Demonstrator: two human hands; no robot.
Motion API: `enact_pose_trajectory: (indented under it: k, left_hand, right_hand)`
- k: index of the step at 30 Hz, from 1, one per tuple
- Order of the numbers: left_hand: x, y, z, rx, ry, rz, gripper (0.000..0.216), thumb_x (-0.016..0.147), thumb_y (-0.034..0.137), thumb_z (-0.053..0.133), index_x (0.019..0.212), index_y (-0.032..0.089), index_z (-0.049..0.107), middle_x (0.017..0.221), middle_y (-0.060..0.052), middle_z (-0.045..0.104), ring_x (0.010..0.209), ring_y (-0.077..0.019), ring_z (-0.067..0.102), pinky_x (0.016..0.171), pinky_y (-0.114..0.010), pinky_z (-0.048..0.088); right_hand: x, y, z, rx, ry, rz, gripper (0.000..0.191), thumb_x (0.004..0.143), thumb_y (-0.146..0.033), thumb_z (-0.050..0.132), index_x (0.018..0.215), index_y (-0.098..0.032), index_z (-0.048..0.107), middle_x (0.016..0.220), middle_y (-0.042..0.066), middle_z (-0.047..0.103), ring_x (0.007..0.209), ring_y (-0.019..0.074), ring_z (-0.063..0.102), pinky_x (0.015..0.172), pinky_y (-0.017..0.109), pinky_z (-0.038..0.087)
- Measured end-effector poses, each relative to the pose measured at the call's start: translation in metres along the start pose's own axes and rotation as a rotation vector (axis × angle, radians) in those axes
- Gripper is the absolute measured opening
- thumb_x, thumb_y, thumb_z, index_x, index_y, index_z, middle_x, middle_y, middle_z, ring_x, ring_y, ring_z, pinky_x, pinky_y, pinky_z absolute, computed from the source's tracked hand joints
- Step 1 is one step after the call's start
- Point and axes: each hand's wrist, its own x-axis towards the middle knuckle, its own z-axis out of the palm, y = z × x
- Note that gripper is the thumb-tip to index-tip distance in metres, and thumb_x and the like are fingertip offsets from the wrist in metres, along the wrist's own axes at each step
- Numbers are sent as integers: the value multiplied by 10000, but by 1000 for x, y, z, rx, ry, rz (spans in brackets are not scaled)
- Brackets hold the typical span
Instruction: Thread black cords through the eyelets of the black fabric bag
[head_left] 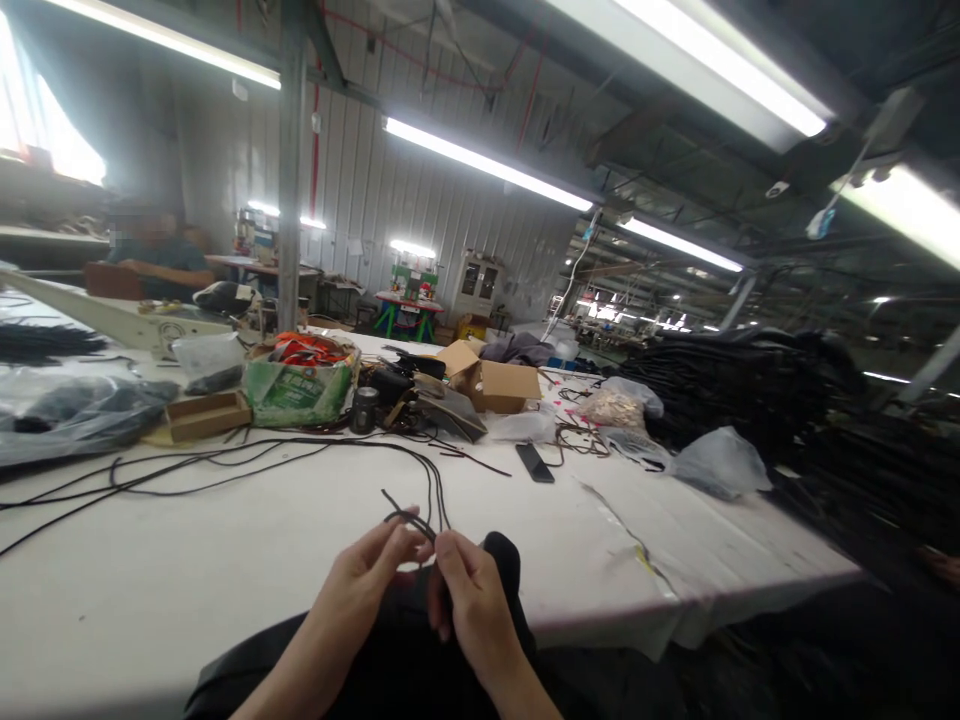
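Note:
Several thin black cords (pixel 429 468) run across the white table from the left and curve down to my hands at the near edge. My right hand (pixel 466 580) pinches the cords between thumb and forefinger. Close beside it on the left, my left hand (pixel 381 562) has its fingers closed round a bent loop of the same cord. One free cord end sticks up above the left fingers. Black fabric (pixel 420 650) lies under both hands, and they partly hide it.
Behind the cords stand a green bag (pixel 300 392) of orange material, a small open box (pixel 208 415) and a cardboard carton (pixel 508 385). A phone (pixel 534 462) lies at centre right. Black fabric piles (pixel 735 400) rise at the right. A person (pixel 161 255) sits far left.

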Motion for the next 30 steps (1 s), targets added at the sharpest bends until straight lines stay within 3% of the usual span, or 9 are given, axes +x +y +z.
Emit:
enact_pose_trajectory:
  k: [3,5,8,14,17,20,24,27,30]
  left_hand:
    - [-1,2,11,-106,29,-7,600,916,663,802,1223,148,828,1040,-125,822,929,-278,778,825,-359,629]
    - [-2,3,20,-170,-16,-21,585,916,653,807,1153,120,841,719,-57,718,647,-206,678,619,-306,567]
    - [-3,1,30,-236,0,-5,550,889,630,852,1045,102,853,573,12,552,530,-129,511,522,-248,441]
    - [-5,4,34,-151,36,-2,493,887,623,854,905,129,856,587,2,568,548,-127,541,577,-245,459]
    - [-6,6,30,-30,-33,35,527,972,616,751,731,150,791,593,-31,629,581,-175,638,681,-287,534]
    - [-6,3,25,79,-14,76,463,971,570,759,758,163,820,639,-55,714,670,-214,696,790,-303,566]
    - [-6,-1,22,152,2,112,501,969,564,751,663,169,790,649,-68,731,703,-229,697,777,-299,562]
    - [-6,-2,22,55,16,45,438,904,582,815,815,157,871,739,-81,784,804,-278,754,845,-337,605]
    - [-6,-2,23,-95,63,-51,516,788,547,923,1114,147,898,1009,-120,859,1104,-356,787,1010,-391,620]
  right_hand:
    - [-6,1,3,57,-17,16,650,1059,-774,549,991,-150,718,537,-9,617,386,114,476,387,216,310]
    - [-7,3,6,125,17,4,653,1044,-773,581,1045,-140,742,598,17,657,456,144,551,438,237,410]
    - [-5,6,11,234,122,-9,623,1037,-749,622,1098,-147,771,719,59,718,594,190,636,542,283,509]
    - [-4,5,15,219,196,-13,662,1045,-773,579,789,-175,701,649,46,661,529,161,581,494,266,441]
    - [-6,3,13,150,196,1,661,1025,-796,590,787,-184,669,584,7,592,459,133,506,429,243,352]
    - [-8,3,11,113,187,29,663,1020,-800,586,820,-177,689,579,-2,570,460,122,471,430,239,302]
    - [-9,1,11,104,183,40,691,999,-819,598,713,-191,629,590,9,557,493,132,460,463,263,288]
    - [-10,0,12,91,182,24,671,1004,-808,602,751,-189,661,591,-13,494,530,134,396,497,282,259]
    - [-12,1,15,69,177,-69,603,1053,-726,603,814,-184,712,691,8,551,658,164,462,599,293,365]
